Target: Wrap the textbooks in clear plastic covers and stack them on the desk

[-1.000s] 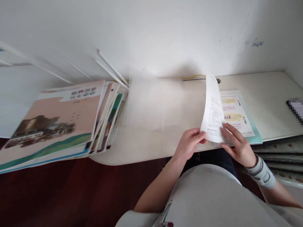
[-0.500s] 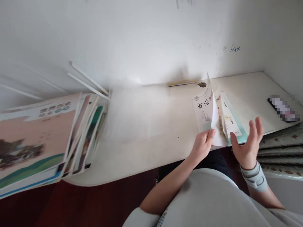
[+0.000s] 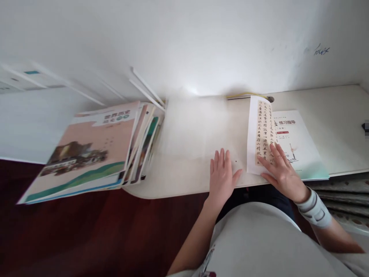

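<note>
A page with columns of brush-written Chinese characters (image 3: 263, 127) lies on the desk in front of me. It overlaps the left side of a white and pale-green calligraphy booklet (image 3: 302, 142); whether the two are joined I cannot tell. My right hand (image 3: 284, 173), with a grey wrist wrap, rests fingers apart across the page's lower right and the booklet's cover. Left of the page, my left hand (image 3: 221, 179) is stretched out palm down at the desk's front edge, holding nothing.
A stack of textbooks, topped by a pink world history book (image 3: 95, 142), stands at the left end of the white desk (image 3: 187, 154). A yellow cable (image 3: 245, 94) runs along the wall. A dark phone edge (image 3: 365, 129) shows at far right.
My left hand has let go of the booklet's cover and moved left onto the desk. My right hand has come down onto the page, which now lies flatter. The view has swung left.
</note>
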Demonstrator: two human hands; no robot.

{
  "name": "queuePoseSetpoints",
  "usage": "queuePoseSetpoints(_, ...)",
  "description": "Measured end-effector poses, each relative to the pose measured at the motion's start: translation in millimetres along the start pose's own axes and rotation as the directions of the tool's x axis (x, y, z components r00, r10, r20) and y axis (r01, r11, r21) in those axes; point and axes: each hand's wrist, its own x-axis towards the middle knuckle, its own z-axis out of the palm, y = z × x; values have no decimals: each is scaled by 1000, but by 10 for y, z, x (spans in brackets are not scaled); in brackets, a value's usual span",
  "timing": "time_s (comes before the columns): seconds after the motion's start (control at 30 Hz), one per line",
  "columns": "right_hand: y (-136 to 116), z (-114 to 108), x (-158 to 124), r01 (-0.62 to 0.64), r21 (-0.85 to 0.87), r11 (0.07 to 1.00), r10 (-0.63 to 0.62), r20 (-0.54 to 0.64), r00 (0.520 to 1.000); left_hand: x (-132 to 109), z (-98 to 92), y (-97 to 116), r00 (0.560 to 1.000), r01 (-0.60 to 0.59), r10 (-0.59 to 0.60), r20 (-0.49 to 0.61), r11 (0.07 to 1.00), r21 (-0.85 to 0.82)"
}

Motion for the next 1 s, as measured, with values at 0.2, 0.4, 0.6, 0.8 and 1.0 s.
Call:
queuePoseSetpoints(0.2, -200, 132, 88, -15, -126, 992, 25, 76, 997, -235, 155, -200, 996, -61, 49, 78, 987, 148)
queuePoseSetpoints(0.4, -287, 198, 119, -14, -179, 984, 32, 97, 995, -230, 181, -202, 994, -80, 88, -61, 989, 123)
queuePoseSetpoints(0.6, -357, 210, 164, -13, -199, 980, 34, 103, 994, -209, 153, -261, 971, -84, 107, -213, 990, 114)
queuePoseSetpoints(0.8, -301, 246, 140, -79, -240, 968, 107, 108, 988, -139, 130, -228, 984, -56, 83, -155, 983, 173)
queuePoseSetpoints(1.0, -251, 298, 66, -88, -250, 964, 117, 105, 987, -120, 179, -228, 986, -62, 92, -141, 978, 200)
